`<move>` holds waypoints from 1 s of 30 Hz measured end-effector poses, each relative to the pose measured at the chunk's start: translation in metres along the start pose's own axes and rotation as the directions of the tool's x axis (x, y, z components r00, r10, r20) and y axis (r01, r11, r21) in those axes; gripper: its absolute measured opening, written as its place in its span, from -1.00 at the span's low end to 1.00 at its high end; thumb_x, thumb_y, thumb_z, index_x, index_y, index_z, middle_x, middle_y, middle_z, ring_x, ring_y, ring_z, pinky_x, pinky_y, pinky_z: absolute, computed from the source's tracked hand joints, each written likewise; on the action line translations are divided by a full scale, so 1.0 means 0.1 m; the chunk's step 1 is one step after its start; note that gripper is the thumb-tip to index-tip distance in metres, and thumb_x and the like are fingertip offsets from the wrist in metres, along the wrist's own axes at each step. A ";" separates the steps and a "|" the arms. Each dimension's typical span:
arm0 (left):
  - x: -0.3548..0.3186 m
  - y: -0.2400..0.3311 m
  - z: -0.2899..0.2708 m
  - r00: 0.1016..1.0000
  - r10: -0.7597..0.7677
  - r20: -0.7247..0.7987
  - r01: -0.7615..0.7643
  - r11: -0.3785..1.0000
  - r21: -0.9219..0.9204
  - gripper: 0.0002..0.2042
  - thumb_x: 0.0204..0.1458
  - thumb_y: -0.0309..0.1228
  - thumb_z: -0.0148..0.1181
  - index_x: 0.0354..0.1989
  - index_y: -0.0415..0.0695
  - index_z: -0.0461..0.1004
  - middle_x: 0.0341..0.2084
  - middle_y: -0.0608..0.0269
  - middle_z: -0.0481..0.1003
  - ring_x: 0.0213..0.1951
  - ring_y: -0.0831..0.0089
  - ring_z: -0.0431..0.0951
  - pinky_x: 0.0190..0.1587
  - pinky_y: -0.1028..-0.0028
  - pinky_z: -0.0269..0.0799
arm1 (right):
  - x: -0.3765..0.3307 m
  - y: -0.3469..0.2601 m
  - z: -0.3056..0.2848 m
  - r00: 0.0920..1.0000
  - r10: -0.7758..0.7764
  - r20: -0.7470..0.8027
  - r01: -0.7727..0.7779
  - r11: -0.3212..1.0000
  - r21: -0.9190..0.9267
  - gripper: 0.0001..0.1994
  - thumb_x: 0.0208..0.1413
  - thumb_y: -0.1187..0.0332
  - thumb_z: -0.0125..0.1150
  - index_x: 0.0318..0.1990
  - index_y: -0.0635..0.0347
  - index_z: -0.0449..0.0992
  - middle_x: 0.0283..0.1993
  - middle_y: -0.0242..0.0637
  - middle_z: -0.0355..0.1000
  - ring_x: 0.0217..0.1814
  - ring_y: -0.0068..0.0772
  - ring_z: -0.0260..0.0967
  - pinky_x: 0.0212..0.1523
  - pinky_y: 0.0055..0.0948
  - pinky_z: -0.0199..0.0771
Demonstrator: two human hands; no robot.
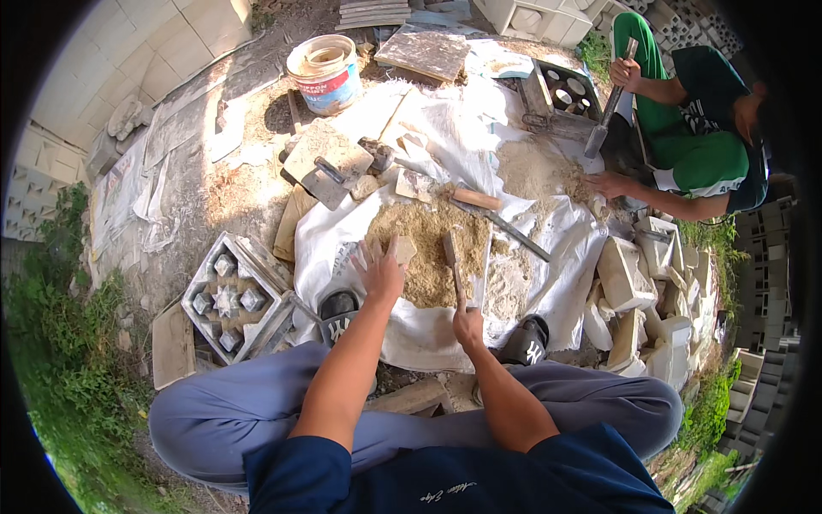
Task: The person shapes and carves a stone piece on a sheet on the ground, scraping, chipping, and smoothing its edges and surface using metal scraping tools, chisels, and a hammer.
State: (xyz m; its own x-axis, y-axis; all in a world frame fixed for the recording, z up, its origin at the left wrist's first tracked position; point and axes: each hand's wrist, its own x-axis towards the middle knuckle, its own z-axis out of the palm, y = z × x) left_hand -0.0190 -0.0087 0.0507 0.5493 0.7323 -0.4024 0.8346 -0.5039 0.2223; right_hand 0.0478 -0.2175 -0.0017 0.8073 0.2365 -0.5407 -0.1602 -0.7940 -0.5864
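My left hand (378,271) is spread over the left side of a heap of sandy brown rubble (428,287). Its thumb side is against a pale flat chunk (405,249); I cannot tell whether it presses on it. In my right hand (468,327) is the handle of a narrow tool (453,261) with a longer, flat brown far end, which reaches over the heap. The heap lies on a white woven sack (419,342) between my feet. Just beyond it rests another tool with a wooden grip (478,200) and a long metal bar.
A patterned mould (227,297) leans at left; broken pale blocks (629,274) are piled at right. A bucket (325,81) and a dusty board (327,163) with a trowel stand beyond. At upper right another person (698,141) holds a long-handled chisel-like tool beside a box mould (561,98).
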 end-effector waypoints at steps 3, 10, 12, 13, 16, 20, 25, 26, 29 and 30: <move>0.00 -0.07 0.05 1.000 0.006 -0.025 -0.007 0.999 -0.048 -0.24 0.16 -0.11 0.20 0.50 0.37 -0.06 0.49 0.06 -0.02 0.52 -0.05 -0.25 0.43 -0.24 -0.42 | 0.03 -0.29 -0.19 0.996 -0.089 0.005 0.089 0.996 0.009 -0.11 0.25 -0.34 -0.15 -0.61 0.54 0.47 -0.67 0.16 0.35 -0.54 0.11 0.35 -0.36 0.05 0.31; -0.02 -0.12 0.08 0.997 0.007 -0.076 -0.015 0.995 -0.097 -0.23 0.17 -0.12 0.20 0.51 0.41 -0.10 0.49 0.05 -0.07 0.51 -0.07 -0.27 0.42 -0.24 -0.41 | -0.25 -0.48 -0.15 0.883 -0.452 -0.124 0.460 0.788 0.410 -0.32 0.39 -0.10 -0.13 -0.62 0.38 0.28 -0.68 -0.13 0.23 -0.63 -0.28 0.08 -0.54 -0.15 0.02; -0.02 -0.01 0.05 0.999 0.025 -0.036 -0.028 0.996 -0.087 -0.23 0.17 -0.12 0.19 0.51 0.42 -0.11 0.49 0.03 -0.07 0.51 -0.08 -0.26 0.42 -0.25 -0.38 | -0.15 0.02 -0.02 0.934 -0.353 -0.053 0.357 0.924 0.136 -0.28 0.35 -0.15 -0.12 -0.55 0.45 0.44 -0.58 0.10 0.42 -0.55 0.07 0.31 -0.42 -0.02 0.23; -0.02 0.04 0.03 0.998 0.043 -0.039 -0.046 0.995 -0.087 -0.23 0.17 -0.12 0.19 0.51 0.42 -0.11 0.49 0.03 -0.07 0.51 -0.08 -0.26 0.42 -0.25 -0.38 | -0.04 0.20 0.06 0.971 -0.239 -0.007 0.239 0.971 -0.013 -0.25 0.34 -0.18 -0.14 -0.55 0.48 0.43 -0.59 0.11 0.39 -0.52 0.06 0.35 -0.38 -0.01 0.28; -0.03 0.04 0.01 1.000 0.019 -0.009 -0.020 0.997 -0.071 -0.23 0.18 -0.11 0.18 0.51 0.43 -0.11 0.49 0.03 -0.08 0.51 -0.08 -0.26 0.42 -0.25 -0.36 | 0.04 0.15 0.04 0.995 -0.096 0.008 0.096 0.983 -0.158 -0.16 0.27 -0.30 -0.13 -0.54 0.53 0.50 -0.56 0.24 0.41 -0.44 0.17 0.43 -0.29 0.04 0.35; -0.03 -0.08 0.07 1.000 -0.001 -0.030 -0.001 0.998 -0.057 -0.23 0.17 -0.11 0.19 0.51 0.43 -0.11 0.50 0.04 -0.08 0.51 -0.08 -0.26 0.42 -0.24 -0.35 | -0.09 -0.34 -0.20 0.989 -0.145 0.029 0.146 0.989 -0.030 -0.19 0.29 -0.26 -0.11 -0.55 0.49 0.50 -0.58 0.26 0.40 -0.47 0.20 0.42 -0.33 0.04 0.34; -0.01 -0.13 0.05 1.000 -0.010 -0.028 0.008 0.997 -0.079 -0.22 0.16 -0.09 0.20 0.50 0.44 -0.11 0.51 0.05 -0.11 0.51 -0.07 -0.28 0.43 -0.24 -0.40 | -0.29 -0.63 -0.23 0.913 -0.403 -0.063 0.381 0.790 0.481 -0.27 0.36 -0.13 -0.09 -0.66 0.42 0.23 -0.73 -0.04 0.13 -0.59 -0.34 0.00 -0.53 -0.07 0.03; -0.01 -0.10 0.06 1.000 -0.004 -0.026 0.002 0.996 -0.088 -0.22 0.16 -0.08 0.20 0.50 0.45 -0.11 0.51 0.05 -0.12 0.52 -0.07 -0.28 0.43 -0.23 -0.41 | -0.27 -0.51 -0.20 0.914 -0.400 -0.070 0.383 0.790 0.478 -0.27 0.36 -0.13 -0.09 -0.66 0.42 0.23 -0.73 -0.04 0.13 -0.59 -0.34 0.00 -0.53 -0.07 0.03; 0.00 -0.06 0.05 1.000 0.001 -0.019 -0.003 0.996 -0.093 -0.22 0.15 -0.08 0.20 0.50 0.48 -0.11 0.51 0.06 -0.13 0.52 -0.06 -0.29 0.43 -0.23 -0.41 | -0.15 -0.01 0.00 0.976 -0.212 0.053 0.210 0.977 0.044 -0.22 0.33 -0.20 -0.14 -0.55 0.51 0.47 -0.56 0.25 0.42 -0.49 0.22 0.40 -0.34 0.07 0.30; 0.00 -0.01 0.04 1.000 0.002 -0.012 -0.003 0.996 -0.093 -0.22 0.15 -0.09 0.20 0.50 0.49 -0.11 0.51 0.06 -0.13 0.52 -0.06 -0.28 0.43 -0.23 -0.41 | -0.04 0.09 0.02 0.987 -0.106 0.125 0.113 0.992 -0.052 -0.17 0.29 -0.28 -0.16 -0.47 0.53 0.53 -0.46 0.37 0.45 -0.30 0.42 0.46 -0.20 0.10 0.37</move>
State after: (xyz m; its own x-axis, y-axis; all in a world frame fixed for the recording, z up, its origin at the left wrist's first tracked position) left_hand -0.0199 -0.0100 0.0468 0.5515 0.7368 -0.3911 0.8330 -0.4615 0.3052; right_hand 0.0422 -0.2245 -0.0058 0.7425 0.3872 -0.5466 -0.0382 -0.7902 -0.6117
